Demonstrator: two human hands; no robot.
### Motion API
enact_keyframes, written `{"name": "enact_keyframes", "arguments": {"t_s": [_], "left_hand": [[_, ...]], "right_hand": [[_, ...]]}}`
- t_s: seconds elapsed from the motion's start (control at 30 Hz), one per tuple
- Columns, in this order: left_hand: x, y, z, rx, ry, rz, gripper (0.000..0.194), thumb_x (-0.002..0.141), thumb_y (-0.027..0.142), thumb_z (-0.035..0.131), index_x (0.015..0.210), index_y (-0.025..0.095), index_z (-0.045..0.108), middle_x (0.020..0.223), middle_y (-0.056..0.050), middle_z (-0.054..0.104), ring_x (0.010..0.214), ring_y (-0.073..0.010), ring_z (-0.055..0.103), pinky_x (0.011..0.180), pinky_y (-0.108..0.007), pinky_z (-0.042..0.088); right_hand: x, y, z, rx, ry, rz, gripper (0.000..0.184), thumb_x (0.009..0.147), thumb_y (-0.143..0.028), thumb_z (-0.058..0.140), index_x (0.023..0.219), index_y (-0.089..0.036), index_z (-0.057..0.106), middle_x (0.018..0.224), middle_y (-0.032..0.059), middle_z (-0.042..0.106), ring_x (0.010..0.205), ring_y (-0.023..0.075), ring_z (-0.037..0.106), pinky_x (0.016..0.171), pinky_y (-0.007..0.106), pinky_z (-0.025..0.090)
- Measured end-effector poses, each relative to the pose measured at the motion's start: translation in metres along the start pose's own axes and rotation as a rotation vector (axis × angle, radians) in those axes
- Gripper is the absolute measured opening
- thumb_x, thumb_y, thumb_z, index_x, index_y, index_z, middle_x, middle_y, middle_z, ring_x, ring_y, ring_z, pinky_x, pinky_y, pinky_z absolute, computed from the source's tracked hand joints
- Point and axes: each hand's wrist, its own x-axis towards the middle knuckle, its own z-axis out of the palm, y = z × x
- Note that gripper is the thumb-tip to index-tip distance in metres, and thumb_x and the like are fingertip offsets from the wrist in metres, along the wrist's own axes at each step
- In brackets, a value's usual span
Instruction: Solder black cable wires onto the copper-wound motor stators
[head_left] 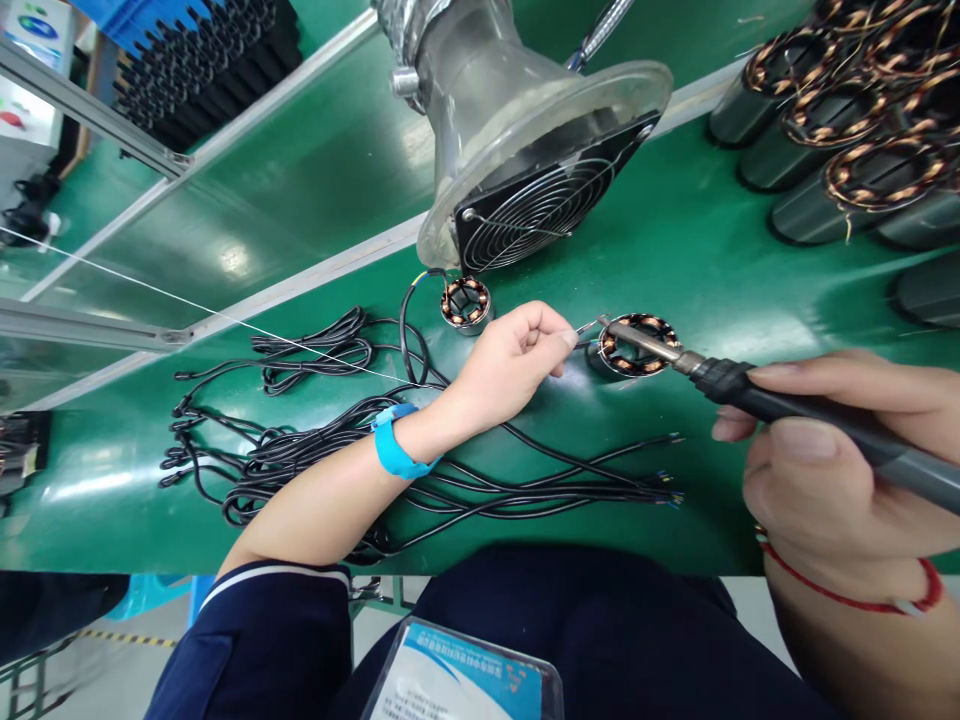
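Black soldering iron (757,396) | right fingers (806,440) wrapped around it | left fingers (553,345) pinching thin wire (587,329)

Left hand (529,350) pinches a wire (589,328) beside a copper-wound stator (637,345) on a green table (600,285); right hand (832,450) holds a soldering iron (787,403), its tip at the wire. Black cables (322,450) lie near the left forearm, below a fan (540,210)
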Motion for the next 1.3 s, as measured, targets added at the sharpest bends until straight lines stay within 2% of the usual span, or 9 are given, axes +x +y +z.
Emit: {"name": "enact_keyframes", "arguments": {"t_s": [0.23, 0.33, 0.73, 0.9, 0.97, 1.07, 1.13, 1.2, 1.3], "left_hand": [[0.000, -0.002, -0.001, 0.003, 0.003, 0.008, 0.018, 0.087, 0.010, 0.055, 0.070, 0.015, 0.050, 0.056, 0.007, 0.050, 0.053, -0.0019, 0.048, 0.056, -0.015, 0.039], [0.000, -0.003, -0.001, 0.000, -0.001, 0.023, 0.017, 0.087, 0.011, 0.056, 0.071, 0.015, 0.051, 0.056, 0.007, 0.051, 0.053, -0.0020, 0.047, 0.056, -0.015, 0.039], [0.001, -0.003, 0.000, -0.009, 0.012, 0.022, 0.017, 0.087, 0.011, 0.056, 0.071, 0.015, 0.051, 0.056, 0.008, 0.050, 0.053, -0.0015, 0.048, 0.057, -0.014, 0.039], [0.001, -0.004, -0.001, 0.003, 0.012, 0.045, 0.013, 0.087, 0.013, 0.055, 0.076, 0.016, 0.050, 0.055, 0.008, 0.050, 0.051, -0.0020, 0.047, 0.055, -0.015, 0.037], [0.001, -0.005, -0.002, 0.006, 0.007, 0.078, 0.012, 0.087, 0.014, 0.054, 0.078, 0.017, 0.048, 0.054, 0.008, 0.050, 0.050, -0.0025, 0.046, 0.054, -0.015, 0.037], [-0.001, -0.008, -0.003, 0.030, -0.014, 0.126, 0.012, 0.088, 0.016, 0.053, 0.078, 0.018, 0.046, 0.055, 0.008, 0.050, 0.051, -0.0035, 0.046, 0.055, -0.016, 0.038], [-0.002, -0.009, -0.004, 0.064, -0.033, 0.169, 0.011, 0.088, 0.018, 0.052, 0.079, 0.018, 0.046, 0.058, 0.007, 0.051, 0.053, -0.0041, 0.047, 0.055, -0.016, 0.038], [-0.005, -0.010, -0.004, 0.108, -0.055, 0.228, 0.010, 0.089, 0.019, 0.051, 0.081, 0.018, 0.046, 0.061, 0.006, 0.053, 0.055, -0.0046, 0.048, 0.056, -0.017, 0.039], [-0.009, -0.011, -0.006, 0.187, -0.082, 0.320, 0.009, 0.091, 0.022, 0.050, 0.084, 0.019, 0.046, 0.068, 0.004, 0.056, 0.056, -0.0047, 0.048, 0.057, -0.018, 0.039]], "right_hand": [[0.000, 0.000, 0.002, -0.003, 0.059, 0.030, 0.025, 0.082, -0.026, 0.066, 0.106, -0.023, 0.074, 0.065, 0.0016, 0.065, 0.051, 0.0150, 0.062, 0.035, 0.025, 0.035], [0.001, 0.003, 0.002, 0.016, 0.073, -0.019, 0.028, 0.081, -0.024, 0.068, 0.109, -0.023, 0.073, 0.064, 0.0019, 0.065, 0.050, 0.0155, 0.062, 0.036, 0.026, 0.037], [0.006, -0.002, 0.002, -0.084, -0.091, -0.047, 0.045, 0.074, -0.024, 0.077, 0.118, -0.024, 0.067, 0.080, 0.0040, 0.067, 0.061, 0.0145, 0.057, 0.051, 0.028, 0.044], [0.002, -0.002, 0.006, -0.112, -0.132, -0.089, 0.049, 0.078, -0.018, 0.074, 0.125, -0.027, 0.064, 0.095, 0.0044, 0.072, 0.075, 0.0164, 0.067, 0.064, 0.030, 0.054], [0.000, -0.005, 0.007, -0.129, -0.125, -0.059, 0.050, 0.082, -0.019, 0.072, 0.129, -0.028, 0.061, 0.104, 0.0044, 0.073, 0.078, 0.0172, 0.070, 0.066, 0.030, 0.057], [0.003, -0.014, 0.010, -0.069, -0.117, 0.088, 0.046, 0.090, -0.022, 0.063, 0.134, -0.028, 0.056, 0.109, 0.0033, 0.073, 0.082, 0.0172, 0.072, 0.067, 0.030, 0.060], [0.011, -0.020, 0.012, -0.128, -0.178, 0.155, 0.041, 0.092, -0.023, 0.059, 0.132, -0.028, 0.055, 0.104, 0.0007, 0.074, 0.087, 0.0164, 0.072, 0.074, 0.030, 0.060], [0.021, -0.024, 0.015, -0.238, -0.283, 0.148, 0.039, 0.091, -0.026, 0.060, 0.130, -0.028, 0.056, 0.104, 0.0001, 0.073, 0.094, 0.0177, 0.070, 0.083, 0.033, 0.058], [0.031, -0.023, 0.023, -0.257, -0.410, 0.151, 0.044, 0.087, -0.028, 0.061, 0.131, -0.026, 0.053, 0.103, 0.0021, 0.071, 0.093, 0.0204, 0.068, 0.084, 0.038, 0.055]]}}
